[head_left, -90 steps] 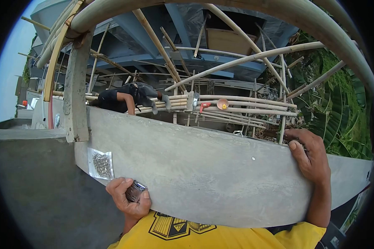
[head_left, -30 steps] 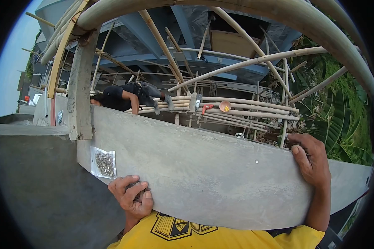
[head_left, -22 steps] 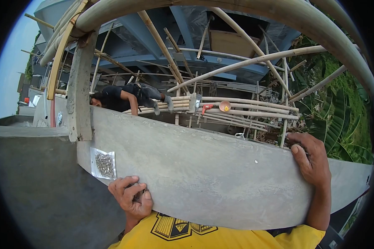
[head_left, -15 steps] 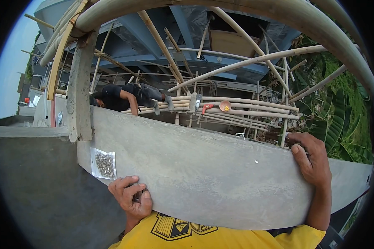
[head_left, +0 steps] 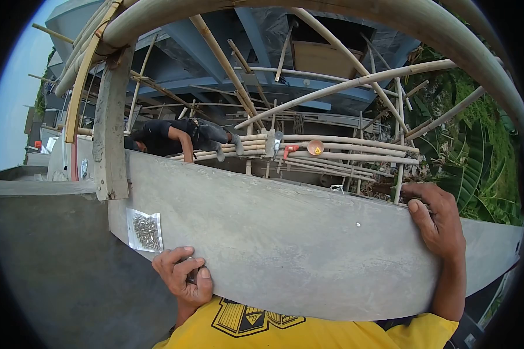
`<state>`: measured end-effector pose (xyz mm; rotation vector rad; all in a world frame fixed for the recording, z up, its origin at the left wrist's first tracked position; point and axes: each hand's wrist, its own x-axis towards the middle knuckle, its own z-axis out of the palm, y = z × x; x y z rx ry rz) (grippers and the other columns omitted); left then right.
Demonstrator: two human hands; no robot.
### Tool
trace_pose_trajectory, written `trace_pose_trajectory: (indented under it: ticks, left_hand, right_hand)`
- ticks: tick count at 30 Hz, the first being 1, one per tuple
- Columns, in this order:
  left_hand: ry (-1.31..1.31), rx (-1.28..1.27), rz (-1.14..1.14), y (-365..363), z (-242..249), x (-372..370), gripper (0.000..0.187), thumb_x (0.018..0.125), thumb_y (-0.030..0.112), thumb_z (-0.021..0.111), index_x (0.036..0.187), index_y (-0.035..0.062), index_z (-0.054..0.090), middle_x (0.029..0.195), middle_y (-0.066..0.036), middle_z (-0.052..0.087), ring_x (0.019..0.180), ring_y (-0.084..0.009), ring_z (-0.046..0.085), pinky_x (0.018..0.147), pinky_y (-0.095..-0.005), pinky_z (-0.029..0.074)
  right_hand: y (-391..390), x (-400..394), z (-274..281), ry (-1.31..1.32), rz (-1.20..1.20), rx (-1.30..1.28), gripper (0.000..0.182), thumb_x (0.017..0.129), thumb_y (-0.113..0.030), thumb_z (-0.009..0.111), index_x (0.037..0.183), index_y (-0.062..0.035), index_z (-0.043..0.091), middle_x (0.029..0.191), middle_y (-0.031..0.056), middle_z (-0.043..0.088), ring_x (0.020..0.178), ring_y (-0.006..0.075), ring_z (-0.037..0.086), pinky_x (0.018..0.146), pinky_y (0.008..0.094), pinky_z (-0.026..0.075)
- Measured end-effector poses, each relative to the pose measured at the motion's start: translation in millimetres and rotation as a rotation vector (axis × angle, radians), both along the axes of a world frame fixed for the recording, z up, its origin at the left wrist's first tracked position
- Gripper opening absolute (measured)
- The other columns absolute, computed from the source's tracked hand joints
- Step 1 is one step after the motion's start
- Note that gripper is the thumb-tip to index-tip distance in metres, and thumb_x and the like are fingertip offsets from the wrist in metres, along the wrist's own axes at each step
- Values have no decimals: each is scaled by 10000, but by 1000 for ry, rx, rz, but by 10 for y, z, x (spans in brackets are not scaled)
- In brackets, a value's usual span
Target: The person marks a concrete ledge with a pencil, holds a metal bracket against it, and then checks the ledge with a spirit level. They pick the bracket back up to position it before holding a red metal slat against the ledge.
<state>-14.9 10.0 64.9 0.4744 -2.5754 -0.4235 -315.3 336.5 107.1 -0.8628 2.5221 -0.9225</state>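
Observation:
A broad grey concrete ledge (head_left: 285,250) runs across the view. My left hand (head_left: 186,276) rests on its near edge at the left, fingers curled toward the thumb around something small and dark that I cannot make out. Just above that hand lies a clear plastic bag (head_left: 145,230) of small metal fasteners. At the far edge on the right, my right hand (head_left: 439,221) grips the ledge, its thumb on top and its fingers hooked over the edge, their tips partly hidden. A small shiny piece (head_left: 358,224) sits on the ledge left of the right hand.
Beyond the ledge, another person (head_left: 183,136) in dark clothing is on bamboo scaffolding (head_left: 355,156). A red tool (head_left: 290,151) and an orange-brown bowl (head_left: 315,147) lie on the poles. A concrete post (head_left: 110,128) rises at the left; a thick bamboo pole (head_left: 355,11) crosses overhead.

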Motion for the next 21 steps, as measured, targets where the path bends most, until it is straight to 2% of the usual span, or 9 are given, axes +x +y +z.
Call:
trace_pose_trajectory:
  ticks: [2, 5, 8, 10, 12, 13, 16, 19, 21]
  left_hand:
    - [7, 7, 2, 3, -3, -3, 169, 814, 231, 620, 861, 69, 610, 1032, -128, 600, 970, -268, 482, 856, -397, 394]
    - [27, 60, 18, 21, -33, 6, 122, 761, 224, 617, 829, 124, 610, 1059, -75, 617, 960, -272, 455, 863, -412, 372]
    - [95, 174, 58, 37, -86, -12, 169, 815, 235, 598, 875, 81, 566, 1030, -116, 578, 1003, -267, 440, 862, -411, 384]
    - [125, 274, 17, -12, -141, 44, 185, 829, 234, 591, 894, 65, 551, 1011, -126, 563, 1019, -263, 432, 865, -409, 387]
    - [59, 153, -46, -138, -180, 171, 172, 855, 124, 541, 981, 9, 563, 1227, -179, 501, 1132, -283, 492, 994, -424, 393]
    - [64, 162, -63, -139, -191, 188, 172, 855, 124, 541, 981, 9, 563, 1227, -179, 501, 1132, -283, 492, 994, -424, 393]
    - [80, 242, -5, -118, -212, 141, 181, 852, 105, 534, 994, -1, 567, 1249, -185, 497, 1167, -298, 488, 1003, -426, 395]
    - [128, 172, -4, -55, -139, 38, 157, 841, 94, 525, 966, 0, 539, 1142, -172, 511, 1057, -277, 506, 936, -401, 416]
    - [153, 35, -83, -114, -117, 46, 234, 847, 132, 747, 1015, -19, 687, 1033, -167, 667, 771, -199, 584, 589, -295, 460]
  right_hand:
    - [1, -10, 15, -2, 7, 14, 319, 937, -255, 625, 1090, 20, 679, 988, 214, 698, 876, 355, 679, 759, 385, 545]
    - [-1, -24, -50, 24, 28, 6, 322, 938, -268, 629, 1089, 11, 682, 990, 212, 700, 888, 362, 681, 770, 396, 545]
    - [20, -19, 35, -60, 2, 57, 337, 945, -275, 603, 1102, 14, 676, 993, 204, 694, 890, 361, 667, 796, 407, 524]
    - [96, -32, -79, 53, 55, 28, 336, 955, -290, 601, 1111, -4, 683, 1004, 201, 698, 895, 358, 674, 781, 414, 530]
    - [118, -18, -97, 51, 24, 68, 379, 964, -345, 588, 1110, -9, 687, 1013, 202, 704, 905, 368, 678, 792, 432, 530]
    - [103, -24, -108, 39, 41, 69, 424, 973, -400, 575, 1108, -15, 691, 1022, 204, 710, 915, 377, 681, 803, 451, 529]
    - [109, -30, -99, 15, 48, 60, 433, 978, -414, 561, 1117, -26, 694, 1023, 208, 709, 921, 369, 680, 798, 452, 525]
    - [115, -34, -94, 30, 64, 75, 382, 976, -362, 577, 1119, -26, 689, 1062, 194, 708, 952, 361, 686, 826, 424, 541]
    - [92, -40, -93, 16, 64, 79, 399, 983, -375, 565, 1130, -25, 686, 1054, 195, 706, 952, 362, 684, 828, 430, 538]
